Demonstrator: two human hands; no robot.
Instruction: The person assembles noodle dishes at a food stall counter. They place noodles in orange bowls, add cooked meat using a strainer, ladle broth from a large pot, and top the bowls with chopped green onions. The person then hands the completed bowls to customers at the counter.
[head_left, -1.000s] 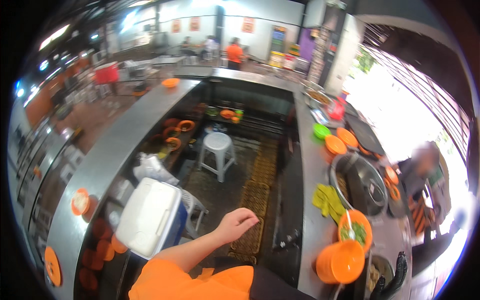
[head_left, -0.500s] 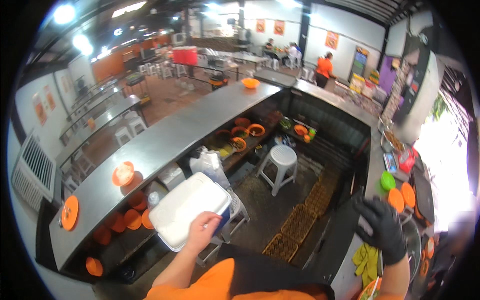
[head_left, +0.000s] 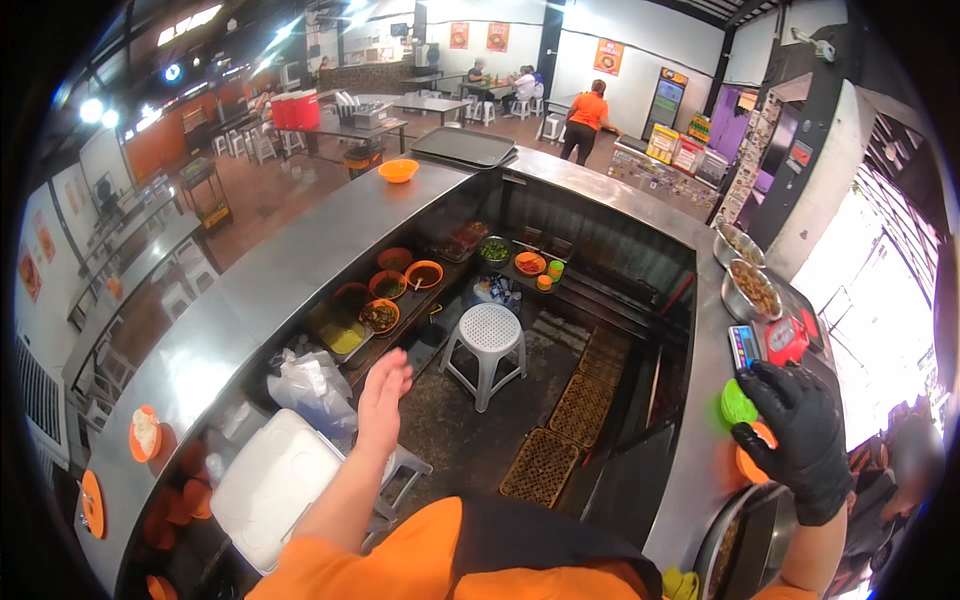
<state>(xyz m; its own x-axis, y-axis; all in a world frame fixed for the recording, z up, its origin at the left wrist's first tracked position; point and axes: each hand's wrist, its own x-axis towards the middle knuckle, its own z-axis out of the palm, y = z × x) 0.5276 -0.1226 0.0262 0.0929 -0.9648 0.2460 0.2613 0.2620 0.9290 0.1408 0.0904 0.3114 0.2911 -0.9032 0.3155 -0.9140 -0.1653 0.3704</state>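
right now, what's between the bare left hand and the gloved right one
In the head view, a grey stool, brown floor grids and a strip of steel counter show, in that order, between the bare left hand and the gloved right hand.

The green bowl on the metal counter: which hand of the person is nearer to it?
The right. The gloved right hand appears beside the green bowl, partly overlapping it in view; contact cannot be judged. The bare left hand is far to its left.
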